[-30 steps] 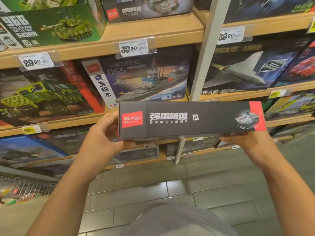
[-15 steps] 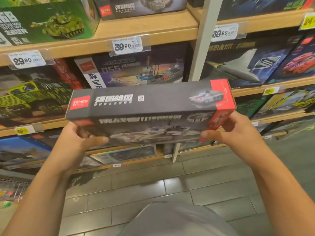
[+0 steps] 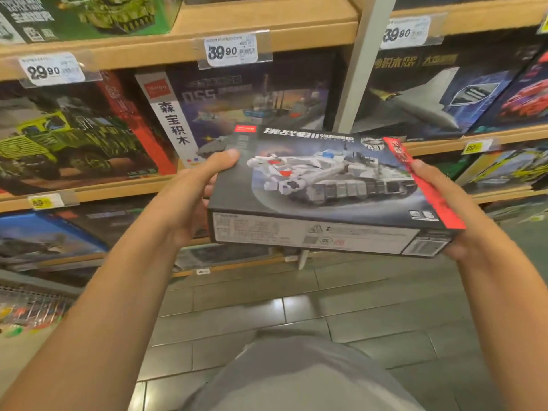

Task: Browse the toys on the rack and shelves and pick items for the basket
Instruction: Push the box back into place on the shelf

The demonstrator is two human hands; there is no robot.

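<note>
I hold a dark toy box (image 3: 326,191) with both hands in front of the shelves. Its front face, printed with a grey tank and a red stripe at the right end, tilts up toward me; its white label side faces down and forward. My left hand (image 3: 192,200) grips the box's left end, thumb on the front face. My right hand (image 3: 444,209) grips the right end by the red stripe. The wire basket (image 3: 29,307) shows at the lower left edge, with colourful items inside.
Wooden shelves (image 3: 267,34) carry several large toy boxes: a green truck box (image 3: 68,137), a warship box (image 3: 237,105), a jet box (image 3: 421,93). A white upright post (image 3: 355,69) divides the shelving. Price tags (image 3: 231,51) hang on shelf edges. Grey tiled floor (image 3: 296,307) lies below.
The box has been turned from showing its narrow top edge to showing its front tank picture, and shifted right. Both hands stayed on its ends.
</note>
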